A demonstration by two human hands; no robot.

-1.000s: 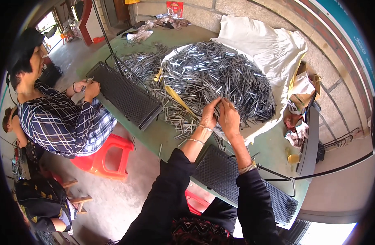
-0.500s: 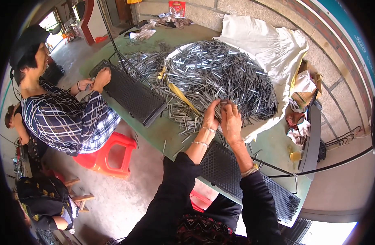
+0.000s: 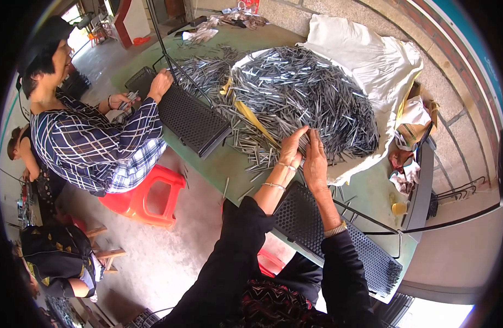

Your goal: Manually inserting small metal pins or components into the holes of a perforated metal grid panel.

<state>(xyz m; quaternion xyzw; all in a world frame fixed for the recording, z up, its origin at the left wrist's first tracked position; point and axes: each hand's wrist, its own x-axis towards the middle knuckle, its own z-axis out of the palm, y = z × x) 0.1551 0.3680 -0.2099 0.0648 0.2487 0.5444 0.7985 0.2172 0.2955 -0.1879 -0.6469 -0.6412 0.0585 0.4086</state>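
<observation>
Several thin, dark grey sticks (image 3: 303,141) are pressed between my two hands, at the near edge of a big heap of the same sticks (image 3: 306,87). My left hand (image 3: 291,150) is closed against the bundle from the left. From the right, my right hand (image 3: 316,164) presses on it with its fingers held together. Parts of the bundle are hidden by my fingers. Below my wrists lies a long black perforated tray (image 3: 300,216), with sticks standing in its far right end. The heap rests on a white cloth sack (image 3: 366,60).
To the left, a co-worker (image 3: 98,142) holds sticks over a second black perforated tray (image 3: 188,117). A red stool (image 3: 147,199) stands beside the green table (image 3: 207,164). A black rod frame (image 3: 371,225) crosses the near right side, close to a small yellow cup (image 3: 399,208).
My hands have shifted slightly, and their fingers now point up more, flatter against the sticks. The co-worker's hand has moved right along the other tray. The whole view has shifted a little.
</observation>
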